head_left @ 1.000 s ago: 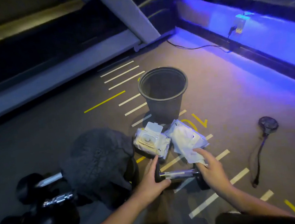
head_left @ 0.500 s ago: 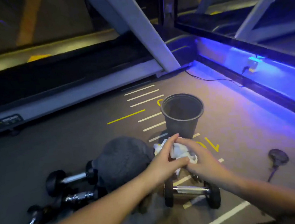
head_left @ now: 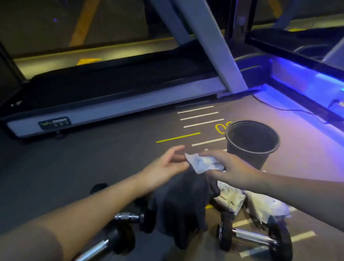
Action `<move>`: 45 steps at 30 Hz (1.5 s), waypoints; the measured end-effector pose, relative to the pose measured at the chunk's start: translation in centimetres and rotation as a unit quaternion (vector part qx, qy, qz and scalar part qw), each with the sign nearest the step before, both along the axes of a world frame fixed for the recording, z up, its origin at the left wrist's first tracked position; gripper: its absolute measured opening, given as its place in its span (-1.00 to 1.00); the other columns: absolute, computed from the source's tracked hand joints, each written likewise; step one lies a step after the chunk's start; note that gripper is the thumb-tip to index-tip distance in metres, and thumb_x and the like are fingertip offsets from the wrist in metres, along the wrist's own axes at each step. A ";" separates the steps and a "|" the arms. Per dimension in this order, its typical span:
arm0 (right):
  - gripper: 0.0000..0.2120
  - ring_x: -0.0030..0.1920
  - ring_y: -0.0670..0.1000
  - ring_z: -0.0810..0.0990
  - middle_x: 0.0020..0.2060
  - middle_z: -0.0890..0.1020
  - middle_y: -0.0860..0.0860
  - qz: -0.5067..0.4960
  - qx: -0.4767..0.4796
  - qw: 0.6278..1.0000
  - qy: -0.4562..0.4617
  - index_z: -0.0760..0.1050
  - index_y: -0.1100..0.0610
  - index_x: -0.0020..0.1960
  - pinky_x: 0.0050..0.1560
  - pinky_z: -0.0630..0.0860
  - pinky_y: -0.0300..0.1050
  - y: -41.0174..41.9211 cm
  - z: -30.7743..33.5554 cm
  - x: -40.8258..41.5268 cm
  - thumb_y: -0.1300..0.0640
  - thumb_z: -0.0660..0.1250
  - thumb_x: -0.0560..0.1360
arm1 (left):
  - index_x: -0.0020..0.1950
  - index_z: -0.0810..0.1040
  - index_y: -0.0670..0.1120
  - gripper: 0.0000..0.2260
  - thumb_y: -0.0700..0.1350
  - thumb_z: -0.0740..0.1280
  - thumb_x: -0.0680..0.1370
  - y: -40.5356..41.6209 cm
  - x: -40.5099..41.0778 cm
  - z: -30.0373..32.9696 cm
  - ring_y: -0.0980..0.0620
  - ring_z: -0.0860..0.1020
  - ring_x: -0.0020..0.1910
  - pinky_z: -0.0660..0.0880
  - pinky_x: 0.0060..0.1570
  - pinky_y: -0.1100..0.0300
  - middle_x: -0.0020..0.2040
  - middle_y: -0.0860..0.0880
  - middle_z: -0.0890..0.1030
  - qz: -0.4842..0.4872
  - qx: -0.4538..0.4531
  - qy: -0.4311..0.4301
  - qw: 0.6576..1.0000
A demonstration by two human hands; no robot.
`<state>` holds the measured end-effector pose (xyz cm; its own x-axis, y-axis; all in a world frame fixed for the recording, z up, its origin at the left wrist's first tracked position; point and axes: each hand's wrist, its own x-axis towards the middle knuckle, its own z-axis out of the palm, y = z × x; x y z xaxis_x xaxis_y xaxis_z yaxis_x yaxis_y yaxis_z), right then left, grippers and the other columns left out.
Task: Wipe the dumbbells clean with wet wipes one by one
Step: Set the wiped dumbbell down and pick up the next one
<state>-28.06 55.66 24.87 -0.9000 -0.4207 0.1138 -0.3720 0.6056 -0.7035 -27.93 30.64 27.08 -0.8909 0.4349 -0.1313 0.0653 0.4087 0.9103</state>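
My right hand (head_left: 233, 166) holds a crumpled white wet wipe (head_left: 203, 162) in the air, just left of the black bin (head_left: 252, 140). Close beside the wipe, my left hand (head_left: 166, 167) has relaxed, spread fingers; whether it touches the wipe is unclear. A black dumbbell with a chrome handle (head_left: 252, 236) lies on the floor below my right arm. Several other dumbbells (head_left: 125, 218) lie at lower left, partly under a dark cloth (head_left: 182, 206). The wet wipe pack (head_left: 231, 198) lies beside the cloth, with a second white pack (head_left: 270, 207) to its right.
A treadmill (head_left: 110, 107) stands across the back. A blue-lit ledge (head_left: 316, 92) with a plugged cable runs along the right. White and yellow lines mark the floor around the bin.
Both hands rose from the dumbbell and the packs with a wipe. My left hand has let go and drawn slightly left. The view tilted up, showing more of the treadmill.
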 end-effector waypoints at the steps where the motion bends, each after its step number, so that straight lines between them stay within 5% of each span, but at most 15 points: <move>1: -0.51 0.29 -0.22 0.42 0.30 0.50 -0.12 -0.003 0.013 1.000 -0.005 0.45 -0.03 0.38 0.19 0.23 -0.56 -0.1 -0.6 -0.4 0.05 0.42 0.47 | 0.51 0.25 0.03 -0.53 -0.18 0.31 0.64 -1.8 -0.2 -0.1 0.14 0.53 0.22 0.44 0.16 0.44 0.35 -0.04 0.49 -0.002 -0.026 0.007 1.000; 6: -0.53 0.27 -0.15 0.45 0.26 0.49 -0.14 -0.017 0.067 0.997 -0.023 0.44 -0.03 0.37 0.15 0.23 -0.56 1.7 -3.8 -1.2 0.15 0.45 0.50 | 0.47 0.27 0.08 -0.52 -0.09 0.37 0.60 -10.9 -0.6 -2.3 0.09 0.49 0.33 0.39 0.37 0.24 0.38 -0.04 0.46 0.036 -0.100 0.009 0.994; 10: -0.56 0.29 -0.07 0.47 0.26 0.49 -0.14 -0.051 0.101 0.993 -0.036 0.45 -0.01 0.35 0.21 0.28 -0.33 5.2 -6.6 -0.4 0.10 0.44 0.50 | 0.32 0.35 0.43 -0.46 0.36 0.45 0.39 -17.7 0.7 -5.1 0.29 0.49 0.28 0.40 0.36 0.24 0.34 0.16 0.48 0.072 -0.129 0.002 0.989; 13: -0.56 0.28 -0.27 0.40 0.22 0.45 -0.31 -0.046 0.157 0.985 -0.054 0.41 -0.18 0.29 0.26 0.17 -0.42 7.9 -8.8 1.7 0.02 0.42 0.45 | 0.36 0.35 0.25 -0.53 -0.09 0.43 0.56 -21.3 2.8 -8.1 0.32 0.49 0.25 0.35 0.45 0.09 0.36 0.04 0.48 0.115 -0.128 -0.018 0.985; 15: -0.52 0.21 -0.32 0.39 0.20 0.48 -0.31 -0.041 0.185 0.979 -0.074 0.38 -0.36 0.27 0.24 0.03 -0.59 9.3 -10.7 3.3 -0.02 0.42 0.43 | 0.38 0.37 0.30 -0.53 -0.09 0.40 0.56 -23.1 4.5 -10.2 0.38 0.46 0.29 0.37 0.42 0.22 0.38 0.11 0.47 0.127 -0.152 -0.007 0.980; 18: -0.46 0.23 -0.21 0.43 0.24 0.45 -0.46 -0.030 0.177 0.978 -0.110 0.25 -0.54 0.29 0.24 0.20 -0.53 10.5 -13.4 4.6 -0.19 0.34 0.39 | 0.40 0.37 0.34 -0.56 0.25 0.35 0.53 -24.1 6.6 -12.3 0.27 0.44 0.35 0.31 0.29 0.47 0.37 0.19 0.46 0.117 -0.234 0.022 0.965; 21: -0.47 0.23 -0.38 0.38 0.24 0.39 -0.56 -0.023 0.159 0.985 -0.069 0.37 -0.42 0.29 0.23 0.13 -0.60 8.9 -13.0 4.2 -0.02 0.46 0.44 | 0.51 0.33 0.17 -0.40 0.32 0.22 0.49 -22.6 6.7 -13.3 0.24 0.40 0.38 0.29 0.33 0.37 0.41 0.26 0.39 0.092 -0.269 0.073 0.956; 24: -0.51 0.23 -0.52 0.31 0.23 0.49 -0.39 -0.046 0.142 0.989 -0.022 0.41 -0.22 0.29 0.21 0.10 -0.62 6.9 -11.0 2.9 0.09 0.47 0.44 | 0.52 0.29 0.19 -0.39 0.33 0.20 0.49 -20.6 6.1 -13.3 0.29 0.37 0.40 0.34 0.36 0.26 0.44 0.32 0.34 0.087 -0.262 0.102 0.956; 30: -0.42 0.31 -0.44 0.31 0.26 0.36 -0.52 -0.032 0.105 0.994 0.004 0.38 -0.27 0.30 0.23 0.17 -0.55 5.1 -9.1 1.5 0.21 0.48 0.46 | 0.51 0.26 0.28 -0.46 0.23 0.30 0.54 -18.7 5.2 -12.5 0.32 0.34 0.43 0.37 0.40 0.16 0.46 0.39 0.31 0.083 -0.234 0.110 0.962; 33: -0.48 0.34 -0.32 0.36 0.28 0.43 -0.37 -0.028 0.093 0.995 0.013 0.36 -0.32 0.28 0.26 0.24 -0.39 4.3 -8.0 1.4 0.08 0.44 0.45 | 0.51 0.28 0.25 -0.48 0.11 0.36 0.58 -18.6 5.0 -12.5 0.32 0.34 0.42 0.37 0.41 0.13 0.45 0.36 0.32 0.080 -0.227 0.117 0.964; 37: -0.52 0.32 -0.11 0.44 0.29 0.50 -0.15 -0.034 0.074 0.997 0.019 0.36 -0.29 0.29 0.26 0.34 -0.13 3.6 -6.8 1.2 0.05 0.40 0.46 | 0.51 0.26 0.26 -0.46 0.22 0.31 0.56 -18.5 5.0 -12.3 0.27 0.36 0.41 0.39 0.40 0.09 0.45 0.32 0.33 0.077 -0.230 0.116 0.963; 42: -0.50 0.30 -0.43 0.32 0.30 0.48 -0.17 -0.019 0.048 0.998 0.032 0.45 -0.11 0.33 0.23 0.22 -0.51 0.3 -5.0 0.5 0.25 0.44 0.48 | 0.49 0.28 0.27 -0.42 0.34 0.21 0.47 -18.6 5.3 -12.4 0.28 0.38 0.38 0.41 0.37 0.09 0.42 0.35 0.34 0.097 -0.218 0.124 0.963; 45: -0.53 0.33 -0.41 0.32 0.33 0.48 -0.16 -0.002 0.035 0.999 0.038 0.47 -0.03 0.36 0.26 0.21 -0.51 -3.1 -4.6 -0.1 0.22 0.43 0.49 | 0.49 0.29 0.26 -0.42 0.32 0.22 0.48 -18.9 5.7 -12.6 0.29 0.39 0.38 0.41 0.38 0.11 0.42 0.35 0.35 0.106 -0.214 0.129 0.962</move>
<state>-28.13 52.60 20.31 -0.8912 -0.4271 0.1528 -0.4212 0.6539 -0.6285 -22.25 11.76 14.49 -0.9807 0.1944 -0.0208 0.1398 0.7719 0.6202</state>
